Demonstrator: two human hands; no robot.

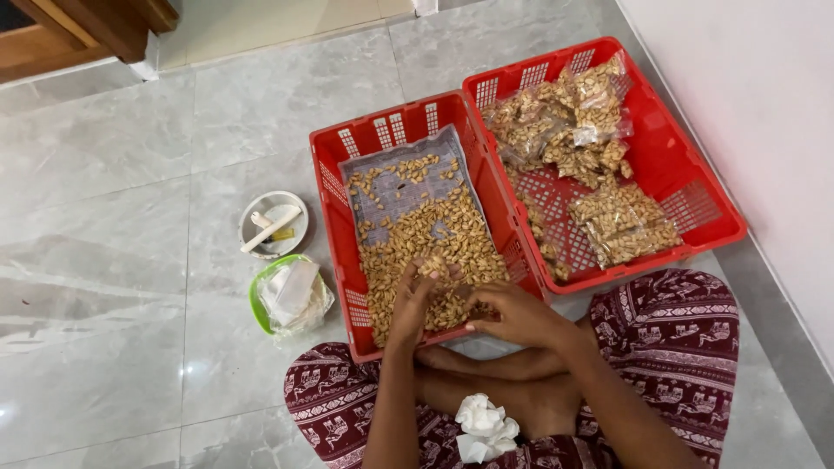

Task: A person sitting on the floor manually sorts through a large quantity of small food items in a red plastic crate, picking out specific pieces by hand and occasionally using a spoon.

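Both hands, left hand [415,300] and right hand [512,313], gather nuts [426,239] in red crate [334,217]

- The fingertips of the left hand [415,300] sink among the loose nuts [426,243], so whatever they pinch cannot be made out.
- The right hand [514,314] covers the near rim of the left red crate [334,174]; its palm side is hidden.
- Both forearms run off the bottom edge, as does the patterned cloth [673,334] over the knees.
- Clear bags [621,221] in the right red crate [721,217] blur their contents into one brown mass.
- Small pale items in the white bowl [261,247] are too small to identify.
- Wooden furniture [69,30] is cropped at the top left corner.
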